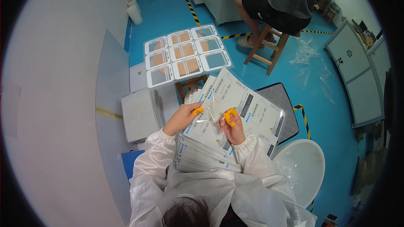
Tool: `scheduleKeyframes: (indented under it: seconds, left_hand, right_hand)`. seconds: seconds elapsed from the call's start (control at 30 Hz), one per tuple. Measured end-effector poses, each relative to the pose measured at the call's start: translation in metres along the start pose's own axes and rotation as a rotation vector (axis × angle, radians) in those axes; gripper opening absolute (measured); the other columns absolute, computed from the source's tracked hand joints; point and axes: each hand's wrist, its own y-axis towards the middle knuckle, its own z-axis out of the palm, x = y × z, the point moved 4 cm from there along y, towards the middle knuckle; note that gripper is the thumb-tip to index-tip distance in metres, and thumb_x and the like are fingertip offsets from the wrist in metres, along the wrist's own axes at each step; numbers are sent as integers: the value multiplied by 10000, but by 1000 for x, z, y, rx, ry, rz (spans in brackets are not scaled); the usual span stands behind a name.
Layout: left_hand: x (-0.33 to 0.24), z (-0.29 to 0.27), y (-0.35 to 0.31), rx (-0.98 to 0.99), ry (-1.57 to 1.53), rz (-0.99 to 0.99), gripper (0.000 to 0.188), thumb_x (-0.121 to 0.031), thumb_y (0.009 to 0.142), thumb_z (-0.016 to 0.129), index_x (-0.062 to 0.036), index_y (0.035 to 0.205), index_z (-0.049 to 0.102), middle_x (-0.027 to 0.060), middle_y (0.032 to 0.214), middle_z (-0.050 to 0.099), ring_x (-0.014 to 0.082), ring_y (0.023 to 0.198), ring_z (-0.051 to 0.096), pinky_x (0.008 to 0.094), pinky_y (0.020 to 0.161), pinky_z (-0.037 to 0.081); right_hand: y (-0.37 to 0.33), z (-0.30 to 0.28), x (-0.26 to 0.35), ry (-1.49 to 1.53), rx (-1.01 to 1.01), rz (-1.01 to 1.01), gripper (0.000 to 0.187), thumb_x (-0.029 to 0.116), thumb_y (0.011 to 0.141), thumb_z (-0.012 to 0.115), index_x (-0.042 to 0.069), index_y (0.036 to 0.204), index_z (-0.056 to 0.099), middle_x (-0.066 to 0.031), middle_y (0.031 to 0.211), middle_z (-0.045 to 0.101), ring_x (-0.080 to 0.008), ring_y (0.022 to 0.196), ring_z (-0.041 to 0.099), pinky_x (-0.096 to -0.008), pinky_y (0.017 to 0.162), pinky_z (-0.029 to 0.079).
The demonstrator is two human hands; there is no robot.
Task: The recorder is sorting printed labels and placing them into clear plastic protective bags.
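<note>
One hand [184,117], the left, at sheet [259,115] edge

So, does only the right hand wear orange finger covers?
No, the left hand also has an orange finger cover, as the right hand does.

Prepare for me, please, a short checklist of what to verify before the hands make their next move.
1. Left hand at the left edge of the top printed sheet: ok.
2. Orange finger covers on both hands: ok.
3. Right hand pinching the shiny clear film securely: cannot tell, glare.
4. Sheet stack squared: not ok, edges fan out.
5. White basin at the right side: ok.
6. Blue floor free of loose plastic: not ok.
</note>
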Motion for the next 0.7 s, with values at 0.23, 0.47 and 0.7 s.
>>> scheduleKeyframes:
  seconds: [0.23,0.47,0.7]
  left_hand:
    - [55,-69,12,-335,-171,-114,202,-24,831,537,22,1012,615,40,857,641,85,748,543,229,697,445]
    - [121,-168,14,-777,-538,-101,287,-52,887,465,58,1147,520,91,1001,615,115,806,588,212,716,469]
    - [175,-171,68,-1001,-603,-129,322,-31,875,484,65,1183,496,130,1037,591,151,825,581,246,709,466]
  right_hand:
    - [-59,-92,132,-27,-380,-524,100,180,887,490,95,836,479,-2,684,462,-109,615,451,-302,720,430]
    - [-251,-243,294,92,-499,-996,99,78,875,522,7,824,476,-55,747,468,-137,592,369,-245,608,357]
    - [-252,-165,288,-20,-488,-993,103,104,922,446,19,864,449,-55,729,438,-114,537,325,-202,489,319]
